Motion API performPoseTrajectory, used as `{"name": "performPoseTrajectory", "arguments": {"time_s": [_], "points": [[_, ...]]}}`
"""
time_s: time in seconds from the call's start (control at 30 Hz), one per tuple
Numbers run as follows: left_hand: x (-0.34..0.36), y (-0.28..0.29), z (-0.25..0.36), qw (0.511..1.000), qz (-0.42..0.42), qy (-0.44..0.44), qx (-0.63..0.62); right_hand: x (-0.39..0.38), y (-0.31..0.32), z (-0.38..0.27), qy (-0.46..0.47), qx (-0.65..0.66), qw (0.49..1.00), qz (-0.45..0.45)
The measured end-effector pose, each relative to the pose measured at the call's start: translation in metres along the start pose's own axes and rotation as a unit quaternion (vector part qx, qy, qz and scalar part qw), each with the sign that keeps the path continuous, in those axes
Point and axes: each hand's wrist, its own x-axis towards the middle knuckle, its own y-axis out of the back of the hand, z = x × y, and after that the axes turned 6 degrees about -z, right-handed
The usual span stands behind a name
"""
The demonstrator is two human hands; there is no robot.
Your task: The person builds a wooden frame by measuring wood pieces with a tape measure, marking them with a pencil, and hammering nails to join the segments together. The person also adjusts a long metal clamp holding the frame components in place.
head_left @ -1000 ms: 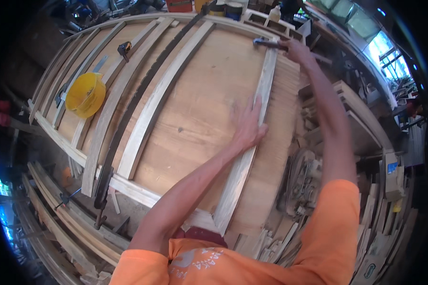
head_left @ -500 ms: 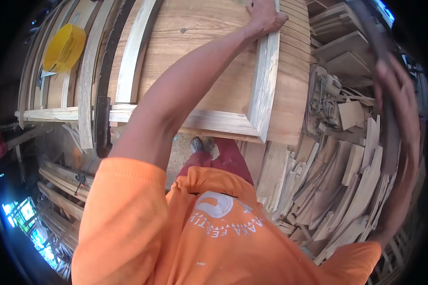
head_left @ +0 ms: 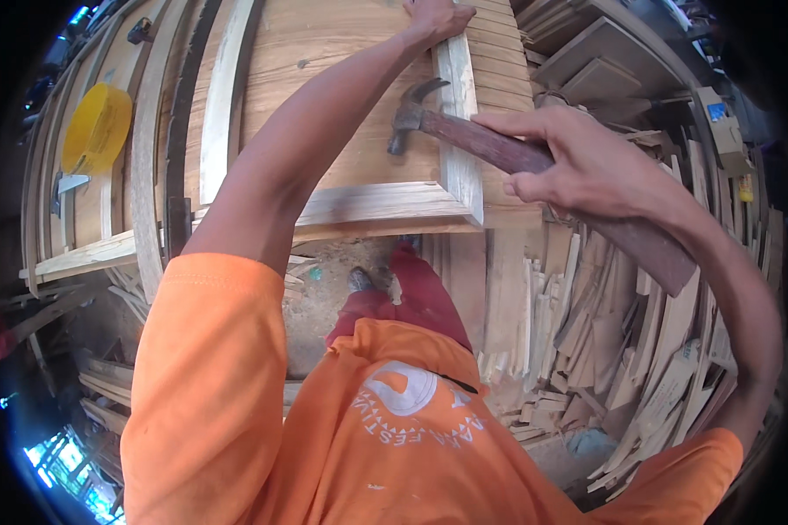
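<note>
A claw hammer (head_left: 490, 144) with a dark head and a reddish-brown wooden handle is gripped in my right hand (head_left: 578, 162), over the right end of the work. Its head hangs near the pale wooden frame (head_left: 460, 131), apart from my other hand. Far off at the top, my left hand (head_left: 438, 17) rests on the frame's right rail with its fingers bent. What those fingers hold, if anything, I cannot make out. Under the frame lies a broad brown wooden panel (head_left: 350, 96). At the near corner, the right rail meets the front rail (head_left: 385, 203) in a slanted joint.
At the left, a yellow round container (head_left: 96, 129) sits among long wooden strips (head_left: 153, 131), near a metal-bladed tool (head_left: 66, 185). A dark tool (head_left: 140, 31) lies farther back. Stacked boards (head_left: 613, 61) and many offcuts (head_left: 622, 324) crowd the right side.
My right hand has swung the hammer from the far right inward to the frame's right rail. My left hand stays on the rail; the whole view has shifted slightly.
</note>
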Motion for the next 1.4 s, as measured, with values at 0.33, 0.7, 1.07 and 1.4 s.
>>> {"name": "performPoseTrajectory", "arguments": {"time_s": [0.33,0.7,1.07,1.4], "points": [[0.005,-0.009,-0.006,0.998,-0.027,0.049,0.026,0.009,0.015,0.003,-0.043,-0.045,0.995,-0.077],[0.005,-0.006,-0.01,0.998,-0.043,0.015,0.042,0.002,0.016,-0.002,-0.043,-0.017,0.999,-0.01],[0.009,-0.006,-0.012,0.998,-0.035,-0.006,0.06,-0.002,0.011,0.01,-0.074,0.04,0.995,-0.06],[0.018,-0.01,-0.027,0.997,-0.016,-0.057,0.04,-0.009,0.0,0.017,-0.083,0.033,0.995,-0.047]]}}
